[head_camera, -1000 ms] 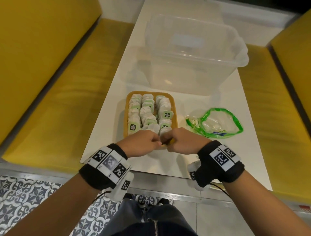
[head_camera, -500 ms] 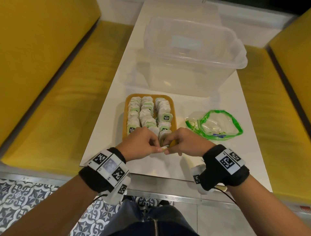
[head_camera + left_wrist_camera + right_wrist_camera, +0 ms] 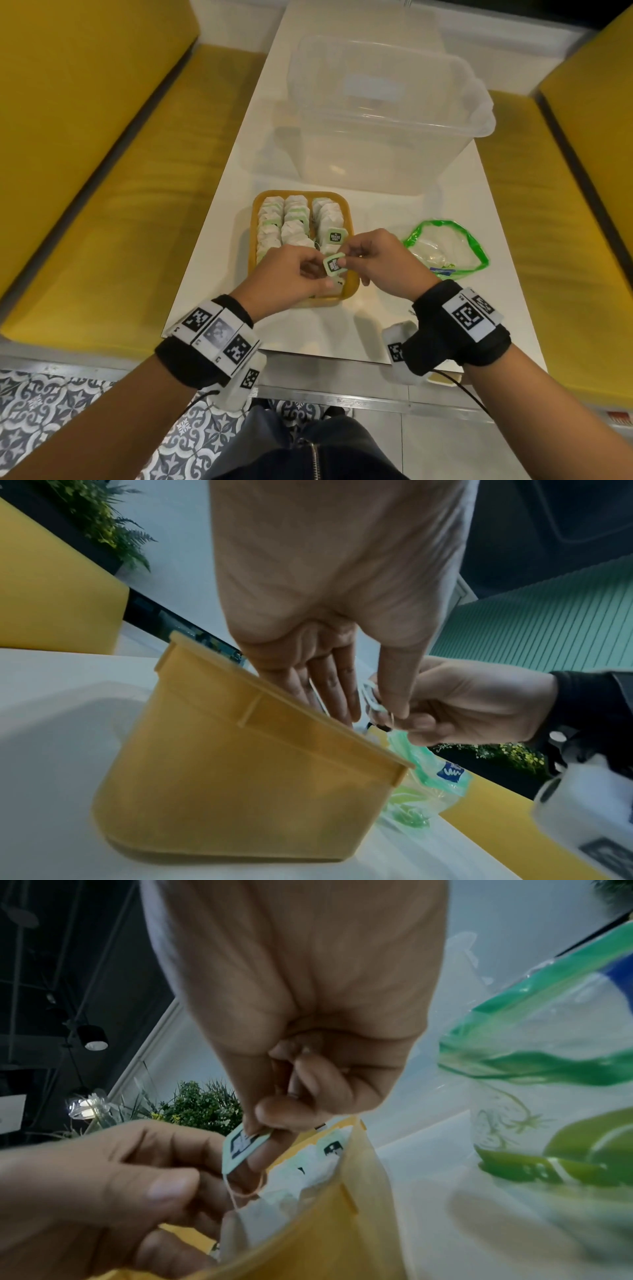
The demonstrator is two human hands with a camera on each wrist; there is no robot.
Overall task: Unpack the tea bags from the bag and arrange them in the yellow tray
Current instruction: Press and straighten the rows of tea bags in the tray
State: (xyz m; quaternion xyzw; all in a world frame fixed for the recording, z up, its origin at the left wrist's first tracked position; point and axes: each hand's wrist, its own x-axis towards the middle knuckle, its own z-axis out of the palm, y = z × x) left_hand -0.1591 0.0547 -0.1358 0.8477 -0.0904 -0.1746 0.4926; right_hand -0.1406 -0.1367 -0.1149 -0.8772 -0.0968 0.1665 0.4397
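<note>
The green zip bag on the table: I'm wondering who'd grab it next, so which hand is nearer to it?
Right. The right hand hovers just beside the green zip bag, pinching a tea bag tag. The left hand is farther off, over the yellow tray.

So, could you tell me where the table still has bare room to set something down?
Bare tabletop lies left of the yellow tray, and between it and the green bag. The tray is packed with tea bags; the clear bin fills the far end.
</note>
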